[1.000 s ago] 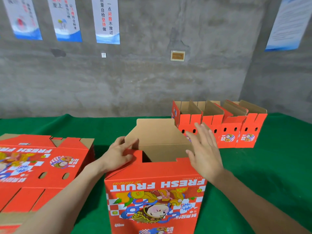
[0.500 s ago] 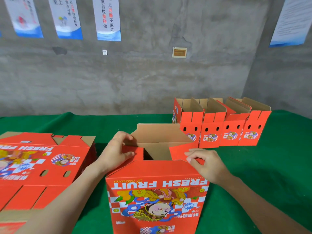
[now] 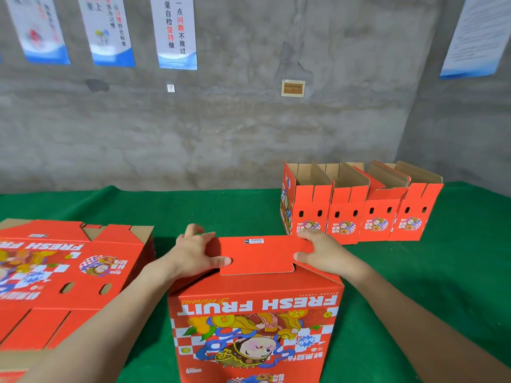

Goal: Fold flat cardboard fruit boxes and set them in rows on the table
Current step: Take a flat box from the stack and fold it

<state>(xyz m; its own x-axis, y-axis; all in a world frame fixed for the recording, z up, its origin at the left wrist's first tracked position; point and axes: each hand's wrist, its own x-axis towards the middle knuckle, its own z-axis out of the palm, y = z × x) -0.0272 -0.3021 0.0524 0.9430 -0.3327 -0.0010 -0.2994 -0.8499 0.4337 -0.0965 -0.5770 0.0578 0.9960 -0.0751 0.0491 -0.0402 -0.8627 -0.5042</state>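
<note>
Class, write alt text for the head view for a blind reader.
The left hand and right hand hold a red flap flat atop a fruit box on a green table. Flat boxes lie at left; four folded boxes stand in a row back right.

We count four folded boxes [image 3: 359,211] along the table's [image 3: 221,211] far right edge, one more box [image 3: 257,313] at the near edge, one flat stack [image 3: 69,272] at the left edge, four posters [image 3: 177,31], and two hands: left hand [image 3: 193,252], right hand [image 3: 326,252].

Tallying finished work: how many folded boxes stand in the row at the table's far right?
4, side by side: leftmost box, second box, third box, rightmost box. Others behind may be hidden. Excludes the near box.
</note>
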